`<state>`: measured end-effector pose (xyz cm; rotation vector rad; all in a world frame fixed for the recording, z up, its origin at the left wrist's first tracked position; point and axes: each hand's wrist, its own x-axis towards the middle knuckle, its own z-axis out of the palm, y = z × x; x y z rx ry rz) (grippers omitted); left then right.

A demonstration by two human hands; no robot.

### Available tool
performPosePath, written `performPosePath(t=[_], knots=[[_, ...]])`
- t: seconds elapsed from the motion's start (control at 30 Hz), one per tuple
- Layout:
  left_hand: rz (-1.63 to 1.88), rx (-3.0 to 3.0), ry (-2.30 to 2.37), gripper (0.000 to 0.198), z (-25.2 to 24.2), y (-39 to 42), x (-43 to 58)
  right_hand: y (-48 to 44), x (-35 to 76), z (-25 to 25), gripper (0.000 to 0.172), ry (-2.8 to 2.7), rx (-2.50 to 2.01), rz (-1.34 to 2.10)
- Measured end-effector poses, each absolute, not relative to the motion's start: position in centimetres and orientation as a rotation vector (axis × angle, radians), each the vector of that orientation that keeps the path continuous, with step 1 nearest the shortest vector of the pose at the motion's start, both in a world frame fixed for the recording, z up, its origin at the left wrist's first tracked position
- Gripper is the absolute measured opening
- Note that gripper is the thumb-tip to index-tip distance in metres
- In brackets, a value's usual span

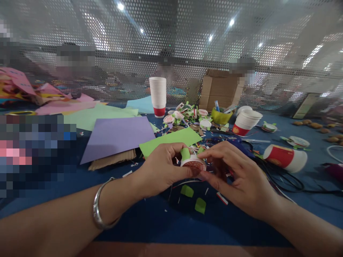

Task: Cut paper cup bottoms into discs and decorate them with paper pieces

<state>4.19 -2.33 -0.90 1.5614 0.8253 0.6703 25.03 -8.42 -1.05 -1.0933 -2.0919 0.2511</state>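
My left hand (171,167) grips a cut-off paper cup base (193,165) between thumb and fingers. The base is a white-rimmed disc with a reddish pattern on its face and small green paper pieces on its upper edge. At its right side, the thumb and index finger of my right hand (233,171) pinch the rim and a green piece. Two loose green paper cut-outs, one nearer me (200,206) and one further off (187,191), lie on the blue table below the hands.
Behind my hands are a bright green sheet (171,141), a purple sheet (120,137) and a heap of finished disc pieces (187,113). Cup stacks (158,96) stand further back. A red-and-white cup (284,157) lies at right near black cables (288,182). Paper scraps are scattered about.
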Motion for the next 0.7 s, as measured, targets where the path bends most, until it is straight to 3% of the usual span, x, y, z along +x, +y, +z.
performPosePath(t=[0.57,0.7], knots=[[0.607,1.077,0.779,0.033,0.8,-3.2,4.4,-8.1,25.4,-1.3,0.027,-2.050,-1.090,0.130],[0.676,1.070,0.805,0.031,0.6,-3.2,4.4,-8.1,25.3,-1.2,0.017,-2.023,-1.123,0.101]])
